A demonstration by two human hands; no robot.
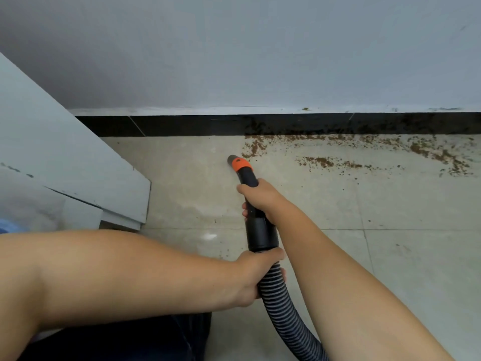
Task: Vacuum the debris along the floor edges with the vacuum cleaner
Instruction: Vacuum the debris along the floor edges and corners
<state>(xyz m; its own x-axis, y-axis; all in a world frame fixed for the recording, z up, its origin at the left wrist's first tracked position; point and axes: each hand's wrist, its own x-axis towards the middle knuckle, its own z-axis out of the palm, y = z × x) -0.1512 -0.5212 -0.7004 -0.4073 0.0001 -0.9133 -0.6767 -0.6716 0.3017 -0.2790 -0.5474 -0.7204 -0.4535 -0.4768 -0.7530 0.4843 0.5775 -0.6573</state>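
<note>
The light is soft and even, a bit gray. A small white shine sits on the floor [209, 236]. Shadows are faint. The picture looks a little fuzzy, and the black skirting [208, 125] bends near the edges.

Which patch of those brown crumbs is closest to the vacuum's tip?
The small clump by the black skirting, just right of the orange-collared nozzle. The streak mid-floor and the big patch far right lie farther off.

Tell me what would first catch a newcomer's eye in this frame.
The black vacuum nozzle with an orange collar, gripped by the right hand, stands out mid-frame. The trail of brown crumbly debris spreads rightward along the black baseboard. The left hand holds the ribbed grey hose below.
</note>
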